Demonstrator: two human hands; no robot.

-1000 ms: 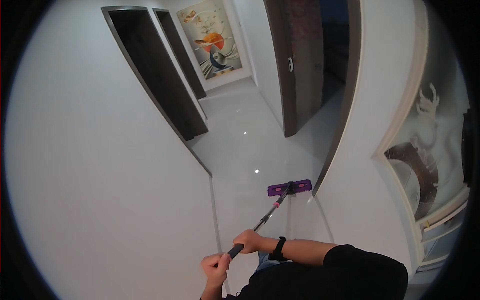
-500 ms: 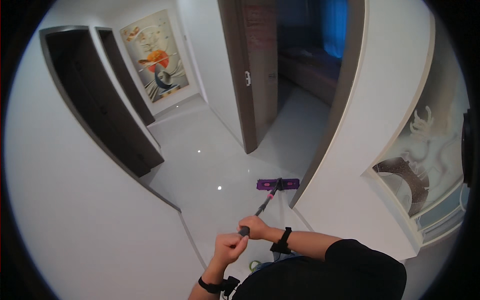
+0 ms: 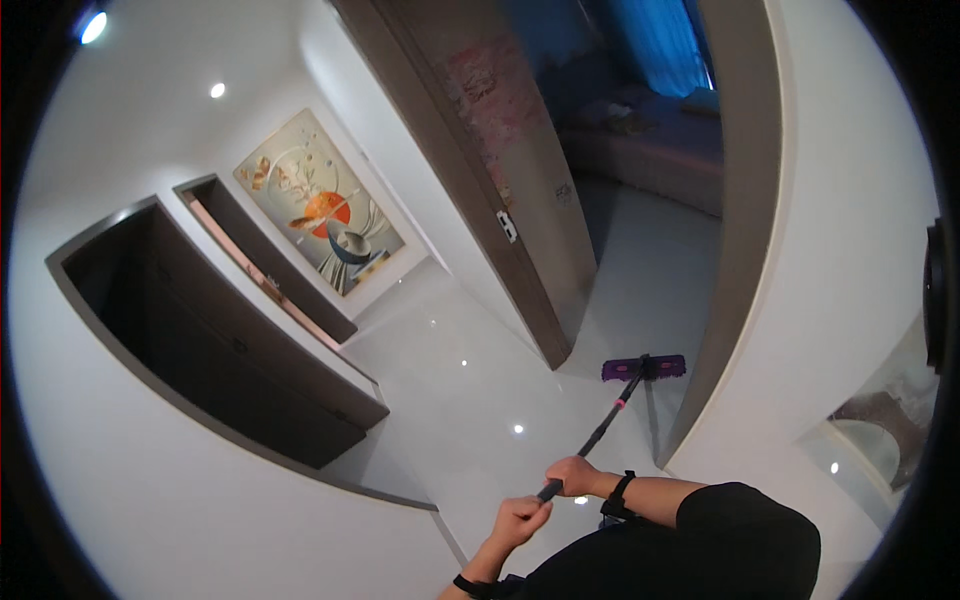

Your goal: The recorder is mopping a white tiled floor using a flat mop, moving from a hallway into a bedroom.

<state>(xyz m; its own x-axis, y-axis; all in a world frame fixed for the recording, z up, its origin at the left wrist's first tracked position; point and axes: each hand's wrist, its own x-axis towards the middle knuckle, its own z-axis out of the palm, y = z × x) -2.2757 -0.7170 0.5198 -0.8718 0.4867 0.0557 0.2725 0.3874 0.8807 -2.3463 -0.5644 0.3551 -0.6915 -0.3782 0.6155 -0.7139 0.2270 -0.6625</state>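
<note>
A flat mop with a purple fringed head (image 3: 619, 370) lies on the glossy pale floor, in the opening of the doorway on the right. Its dark pole (image 3: 604, 428), marked by a pink ring, slants back toward me. My left hand (image 3: 522, 520) is closed around the pole's upper end. Just farther down the pole, my right hand (image 3: 574, 476) wraps the grip. Both wrists wear black straps.
The brown door frame (image 3: 735, 250) stands close beside the mop head on the right. An opened door (image 3: 545, 200) and a bed (image 3: 640, 160) show beyond. Dark doorways (image 3: 215, 330) line the left wall; a framed picture (image 3: 322, 210) hangs at the far end.
The mop head has slid forward, farther into the doorway, past its earlier spot on the hallway floor. Both hands keep their hold. My view has tilted and lifted, bringing ceiling lights into sight.
</note>
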